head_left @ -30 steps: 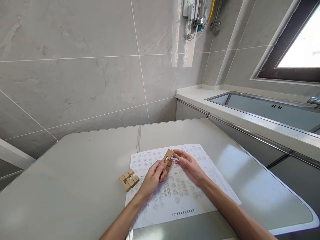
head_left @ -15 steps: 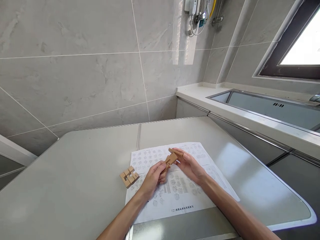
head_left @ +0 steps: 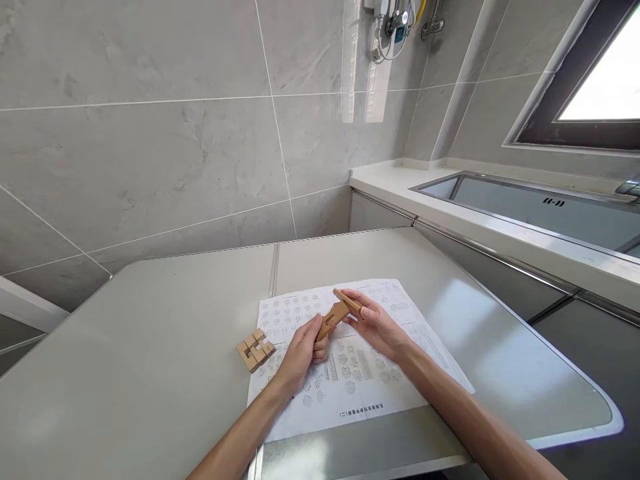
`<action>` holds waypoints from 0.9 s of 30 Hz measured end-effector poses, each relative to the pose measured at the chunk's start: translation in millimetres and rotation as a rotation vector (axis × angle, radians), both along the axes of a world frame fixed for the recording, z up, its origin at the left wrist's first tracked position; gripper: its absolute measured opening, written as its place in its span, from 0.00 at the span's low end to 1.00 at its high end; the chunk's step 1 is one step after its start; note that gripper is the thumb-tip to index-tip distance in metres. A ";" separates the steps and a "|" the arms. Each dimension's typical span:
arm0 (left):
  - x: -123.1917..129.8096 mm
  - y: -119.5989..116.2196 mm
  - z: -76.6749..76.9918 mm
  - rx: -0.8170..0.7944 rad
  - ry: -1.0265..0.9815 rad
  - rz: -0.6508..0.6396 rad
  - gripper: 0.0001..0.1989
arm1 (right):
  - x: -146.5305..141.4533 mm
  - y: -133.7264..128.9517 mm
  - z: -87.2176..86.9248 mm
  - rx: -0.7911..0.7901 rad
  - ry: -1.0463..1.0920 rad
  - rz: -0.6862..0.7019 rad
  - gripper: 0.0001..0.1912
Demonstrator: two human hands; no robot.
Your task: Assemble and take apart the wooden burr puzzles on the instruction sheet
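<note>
My left hand [head_left: 306,348] is closed round the lower end of a flat wooden puzzle piece [head_left: 331,321] with a slot in it. In my right hand [head_left: 373,323] is a slimmer wooden puzzle piece [head_left: 349,303], pinched between thumb and fingers, its side close against the upper end of the slotted one. Whether the two pieces interlock I cannot tell. Beneath both hands lies a white printed sheet [head_left: 360,393] with rows of small line drawings. Left of my left hand, a group of notched wooden blocks [head_left: 256,349] rests partly on the sheet's edge.
The pale table [head_left: 150,360] has a seam and a rounded right corner. Beyond its right side runs a white counter [head_left: 385,181] with a sink [head_left: 525,207]. A grey tiled wall [head_left: 190,153] stands behind, with pipes and cables [head_left: 395,27] high up.
The slotted piece has turned so that its slotted face shows more. The slimmer piece has tilted slightly in my right hand. The whole view has shifted a little.
</note>
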State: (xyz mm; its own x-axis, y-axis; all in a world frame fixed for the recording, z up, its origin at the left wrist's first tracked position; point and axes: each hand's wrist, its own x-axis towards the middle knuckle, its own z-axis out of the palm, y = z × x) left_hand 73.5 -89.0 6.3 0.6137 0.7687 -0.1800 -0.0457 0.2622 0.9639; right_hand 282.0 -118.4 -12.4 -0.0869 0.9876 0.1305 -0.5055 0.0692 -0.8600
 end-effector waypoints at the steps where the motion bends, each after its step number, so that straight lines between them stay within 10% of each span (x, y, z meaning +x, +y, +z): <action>1: 0.3 0.5 -0.3 0.013 0.013 0.007 0.29 | 0.1 0.0 0.0 -0.001 0.003 -0.002 0.28; 18: -18.3 10.9 5.5 0.789 0.819 0.234 0.13 | -0.4 1.1 -6.4 -0.081 0.018 -0.054 0.22; 27: -22.3 15.9 0.7 0.944 1.099 0.221 0.12 | -1.0 -0.2 -2.8 -0.086 0.023 -0.042 0.22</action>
